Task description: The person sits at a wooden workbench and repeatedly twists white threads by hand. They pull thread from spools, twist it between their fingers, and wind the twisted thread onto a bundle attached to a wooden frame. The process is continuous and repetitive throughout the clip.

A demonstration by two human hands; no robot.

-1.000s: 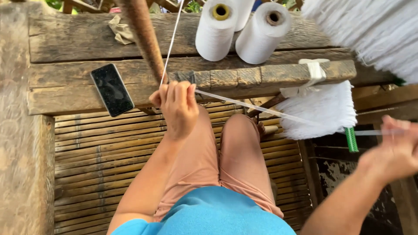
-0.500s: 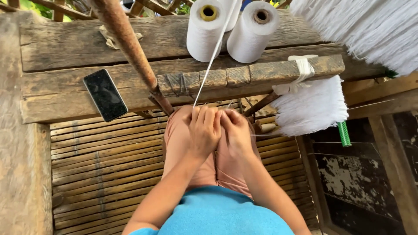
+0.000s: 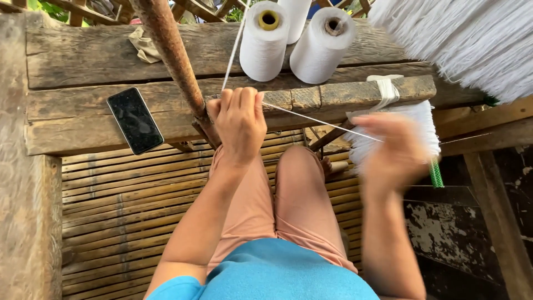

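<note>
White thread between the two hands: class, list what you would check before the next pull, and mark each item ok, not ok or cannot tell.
1. Left hand pinches the thin white thread: ok.
2. Thread runs taut and straight to the right hand: ok.
3. Right hand's grip on the thread: cannot tell, the hand is blurred.
4. Three white cone-shaped thread spools stand on the weathered wooden beam: ok.
5. Thread feeds up from the left hand past the spools: ok.
6. Black flat phone lies apart from the thread: ok.
</note>
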